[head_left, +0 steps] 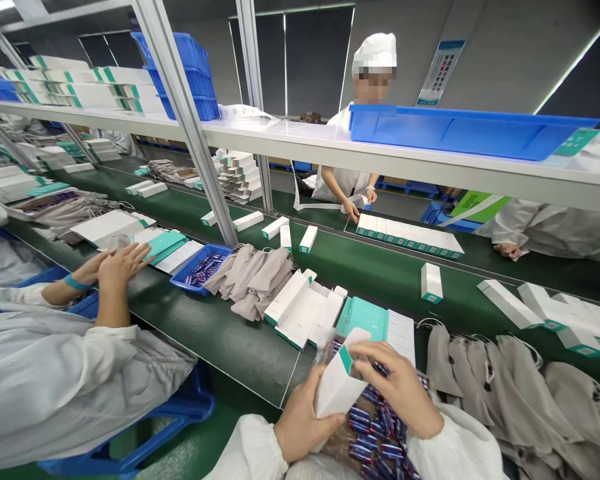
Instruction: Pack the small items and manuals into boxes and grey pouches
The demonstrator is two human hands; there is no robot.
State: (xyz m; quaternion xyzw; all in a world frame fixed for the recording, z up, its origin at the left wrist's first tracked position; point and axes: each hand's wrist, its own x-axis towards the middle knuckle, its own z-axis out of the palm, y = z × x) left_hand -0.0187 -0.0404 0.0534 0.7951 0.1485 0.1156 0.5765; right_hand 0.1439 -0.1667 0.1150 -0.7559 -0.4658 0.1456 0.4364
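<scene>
Left hand [305, 423] closed around the lower edge of a white box [330, 390], right hand [396, 388] gripping its upper side, with fingers [375, 357] bent across the face near a teal end. Box tilted, teal end uppermost, held between both hands above a heap of blue-and-red cylinders [375, 427], perhaps batteries, lying in brown-tinged clear wrapping. Just beyond, a teal-lined carton [363, 320] lying open beside a white card [403, 337] on a green conveyor belt [405, 280].

Much apparently untouched at this stage: cylinders heaped under the hands, and a long row of grey pouches [510, 393] along the near right. Some work apparently further along: white boxes [545, 307] scattered on the belt to the right, one standing alone [431, 282], and a tidy block of boxes [410, 235] across the far belt. Whether the held box is filled or closed: impossible to tell, hands covering much of it. To the near left, a co-worker's hands [120, 263] resting beside a blue tray [200, 268] of cylinders.
</scene>
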